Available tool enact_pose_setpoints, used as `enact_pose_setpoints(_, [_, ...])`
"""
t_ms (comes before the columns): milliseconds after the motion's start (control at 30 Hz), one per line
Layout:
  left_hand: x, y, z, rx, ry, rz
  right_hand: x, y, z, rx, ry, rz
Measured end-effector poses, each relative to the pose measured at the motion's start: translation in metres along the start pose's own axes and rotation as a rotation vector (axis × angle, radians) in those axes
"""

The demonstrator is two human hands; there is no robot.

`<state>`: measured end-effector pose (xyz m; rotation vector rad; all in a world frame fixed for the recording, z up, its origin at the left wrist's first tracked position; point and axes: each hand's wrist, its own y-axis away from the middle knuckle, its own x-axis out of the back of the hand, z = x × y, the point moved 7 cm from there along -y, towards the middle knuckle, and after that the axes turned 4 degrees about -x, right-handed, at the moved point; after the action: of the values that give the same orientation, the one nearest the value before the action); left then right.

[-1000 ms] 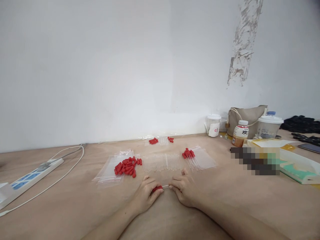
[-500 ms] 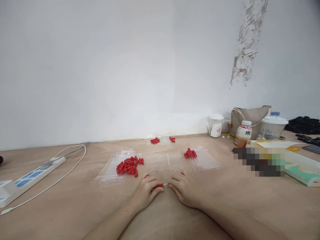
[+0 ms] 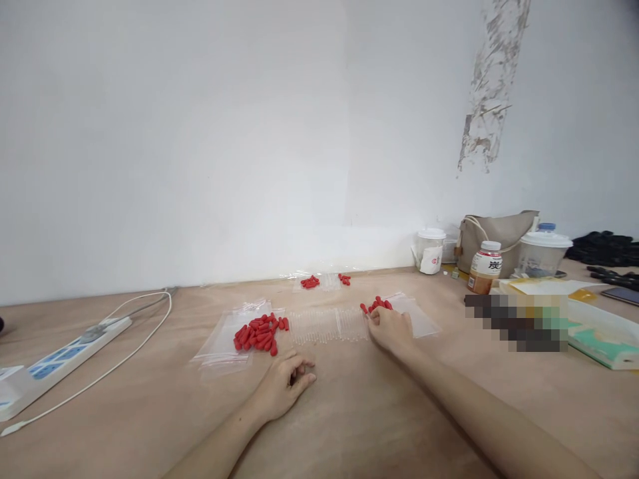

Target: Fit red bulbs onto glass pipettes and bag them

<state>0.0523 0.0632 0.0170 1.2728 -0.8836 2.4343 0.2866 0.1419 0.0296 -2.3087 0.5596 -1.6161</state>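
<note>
My right hand (image 3: 392, 327) pinches a dropper (image 3: 364, 309), its red rubber bulb showing past the fingertips. It is beside a group of finished droppers (image 3: 380, 304) with red bulbs, partly hidden by the hand, on a clear plastic bag (image 3: 419, 316). My left hand (image 3: 284, 384) rests on the table, fingers loosely curled and thumb apart, holding nothing. Just beyond it lies a pile of loose red rubber bulbs (image 3: 257, 332) on clear plastic bags (image 3: 219, 336). Between the two groups, thin clear glass tubes (image 3: 319, 324) lie side by side in a row.
Near the wall is a clear bag with more red bulbs (image 3: 310, 283) and tubes. A power strip (image 3: 64, 359) with a white cable (image 3: 134, 346) lies left. A lidded cup (image 3: 430, 251), a drink bottle (image 3: 486, 268), a grey bag (image 3: 499, 233) and a tub (image 3: 543, 256) stand right.
The fingers of my left hand have come off the red bulb. My right hand has carried the dropper forward and right to the group on the bag.
</note>
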Motion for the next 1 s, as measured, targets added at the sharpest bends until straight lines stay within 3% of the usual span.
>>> enact_pose_setpoints(200, [-0.001,0.001,-0.002,0.014,0.016,-0.028,-0.018,-0.002,0.003,-0.064,0.073,0.007])
enact_pose_setpoints(367, [-0.003,0.002,-0.003,0.015,0.008,-0.038,-0.017,-0.003,0.001,-0.042,0.075,-0.023])
enact_pose_setpoints(800, [-0.003,0.002,0.002,0.004,-0.026,-0.022,-0.045,-0.033,-0.012,-0.093,0.214,-0.290])
enact_pose_setpoints(900, [0.009,0.002,-0.005,0.053,-0.137,0.069,-0.049,-0.034,-0.015,-0.069,0.231,-0.297])
enact_pose_setpoints(1000, [0.034,0.004,-0.016,0.151,-0.386,0.214,-0.042,-0.027,-0.019,-0.031,0.229,-0.267])
